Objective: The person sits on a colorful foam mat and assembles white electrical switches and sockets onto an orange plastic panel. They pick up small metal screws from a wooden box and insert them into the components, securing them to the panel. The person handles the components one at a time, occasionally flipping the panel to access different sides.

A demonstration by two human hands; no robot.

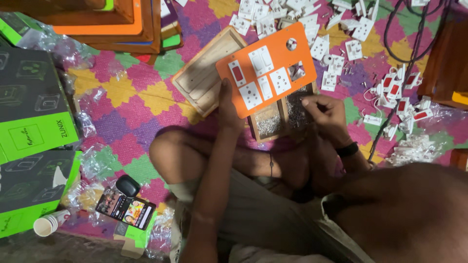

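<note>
switches (336,73) on patterned mat (131,97)

dim, warm indoor light; bottom edge sinks into soft shadow, near body blurred, centre fairly sharp.

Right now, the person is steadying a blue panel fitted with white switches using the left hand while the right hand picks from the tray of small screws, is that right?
Not quite: the panel is orange, not blue, as the head view shows. The left hand steadies it while the right hand picks at the tray of small screws.

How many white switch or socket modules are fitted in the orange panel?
4: upper middle, right, lower middle, lower left. A red indicator sits at the orange panel's left; none appear hidden.
</note>
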